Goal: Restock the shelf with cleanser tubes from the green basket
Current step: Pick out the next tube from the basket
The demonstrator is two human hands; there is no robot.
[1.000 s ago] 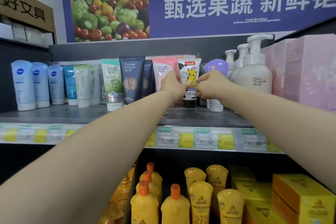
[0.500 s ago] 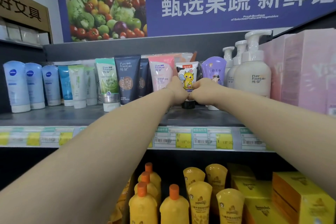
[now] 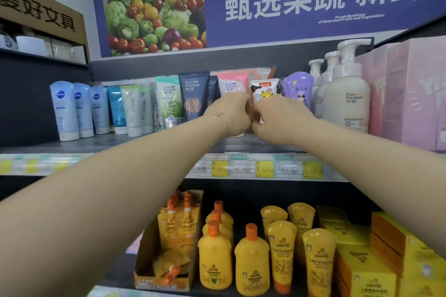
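Both arms reach up to the grey upper shelf (image 3: 101, 143). My left hand (image 3: 233, 114) and my right hand (image 3: 281, 119) close together around the lower part of a small white cleanser tube with a yellow cartoon figure (image 3: 264, 91), which stands upright between a pink tube (image 3: 233, 84) and a purple tube (image 3: 298, 90). The tube's cap is hidden behind my fingers. The green basket is out of view.
Left of my hands stand a dark blue tube (image 3: 194, 95), a green tube (image 3: 169, 101) and several pale blue tubes (image 3: 64, 109). White pump bottles (image 3: 346, 99) and pink boxes (image 3: 410, 94) fill the right. Yellow bottles (image 3: 214, 255) and boxes fill the lower shelf.
The white cartoon tube has gone further back into its row between the pink and purple tubes. Both hands stayed closed on it, now covering more of it.
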